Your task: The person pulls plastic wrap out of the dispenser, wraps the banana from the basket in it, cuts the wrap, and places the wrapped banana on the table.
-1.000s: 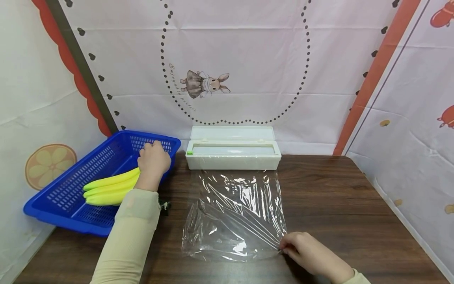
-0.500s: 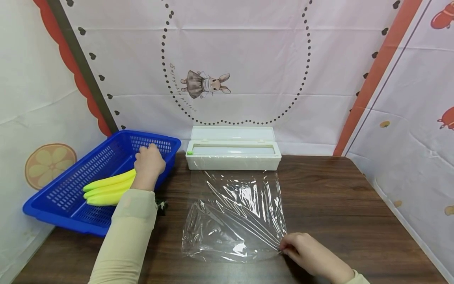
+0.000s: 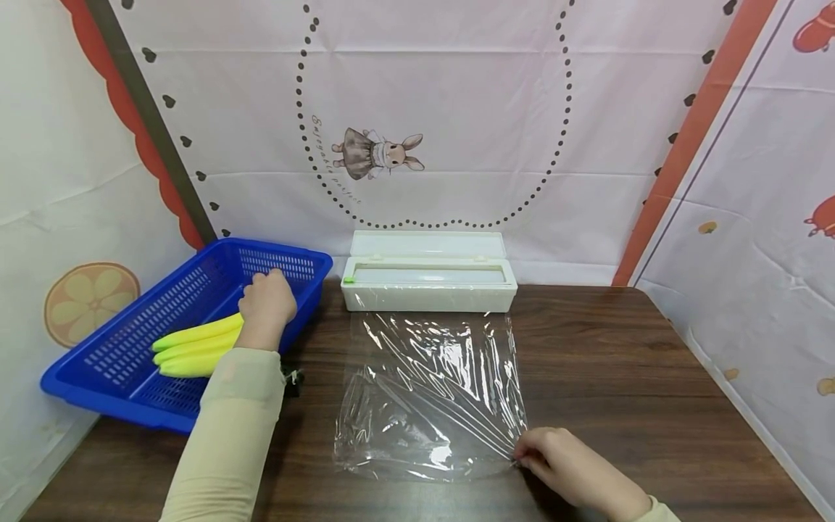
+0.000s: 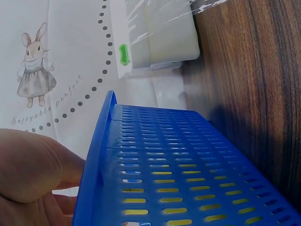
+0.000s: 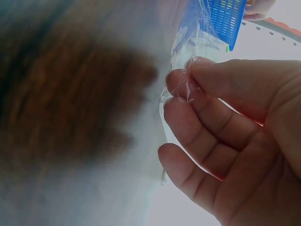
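My left hand [image 3: 267,299] is over the right side of a blue basket [image 3: 146,304], above the right end of several yellow bananas [image 3: 202,341] with green tips. Its fingertips are hidden in the head view. In the left wrist view, thumb and palm show beyond the basket's rim, and whatever lies between the fingers is out of sight. With thumb and fingertips, my right hand [image 3: 567,464] pinches a corner of clear cling film [image 3: 430,406]. The film stretches back across the table to a white cling film dispenser [image 3: 427,299], whose lid is raised.
The dark wooden table [image 3: 626,377] meets printed cloth walls [image 3: 430,145] at the back and both sides. A green slider [image 3: 349,280] sits at the dispenser's left end, close to the basket's right corner.
My left hand has shifted a little left and slightly nearer over the basket, covering more of the bananas. The right hand and the film have stayed in place.
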`<action>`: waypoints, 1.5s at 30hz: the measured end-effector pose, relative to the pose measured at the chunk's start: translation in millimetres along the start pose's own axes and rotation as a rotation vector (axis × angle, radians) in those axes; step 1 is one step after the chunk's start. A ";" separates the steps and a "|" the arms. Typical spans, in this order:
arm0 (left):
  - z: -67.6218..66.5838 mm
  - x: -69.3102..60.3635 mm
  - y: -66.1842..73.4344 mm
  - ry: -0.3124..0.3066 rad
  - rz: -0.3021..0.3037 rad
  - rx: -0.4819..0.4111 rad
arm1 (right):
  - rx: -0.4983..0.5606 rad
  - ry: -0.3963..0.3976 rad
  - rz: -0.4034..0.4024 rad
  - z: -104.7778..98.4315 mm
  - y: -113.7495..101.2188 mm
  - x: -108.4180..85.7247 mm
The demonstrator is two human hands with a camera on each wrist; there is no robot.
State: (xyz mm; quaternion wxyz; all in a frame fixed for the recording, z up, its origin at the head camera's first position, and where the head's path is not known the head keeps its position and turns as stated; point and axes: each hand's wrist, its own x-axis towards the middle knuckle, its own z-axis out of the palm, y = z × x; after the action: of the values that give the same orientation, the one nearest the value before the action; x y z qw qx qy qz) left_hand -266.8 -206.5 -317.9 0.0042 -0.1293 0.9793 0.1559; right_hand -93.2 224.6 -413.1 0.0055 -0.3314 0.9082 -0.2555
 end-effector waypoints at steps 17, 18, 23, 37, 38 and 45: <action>-8.8 -4.3 -12.1 0.016 0.004 -0.040 | 0.014 -0.024 0.028 -0.7 -1.1 -1.1; -10.0 -4.7 -12.8 0.021 0.007 -0.044 | 0.015 -0.023 0.028 -0.6 -1.2 -1.1; -17.0 -6.4 -15.7 0.024 0.015 -0.080 | 0.009 -0.013 0.023 -0.2 -1.8 -1.7; -31.3 -13.3 -20.2 0.112 0.014 -0.235 | 0.016 -0.018 0.021 0.6 -2.1 -2.0; -32.0 -14.1 -20.3 0.116 0.017 -0.243 | 0.018 -0.021 0.023 0.6 -2.0 -2.0; -34.6 -18.1 -23.7 0.157 0.029 -0.280 | 0.009 -0.003 0.009 0.9 -1.1 -1.7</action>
State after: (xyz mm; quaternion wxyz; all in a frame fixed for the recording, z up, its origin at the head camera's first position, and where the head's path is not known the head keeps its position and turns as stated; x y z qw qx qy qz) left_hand -242.1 -234.3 -291.3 -0.0925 -0.1264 0.9471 0.2803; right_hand -91.1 224.4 -413.6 0.0095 -0.3277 0.9084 -0.2593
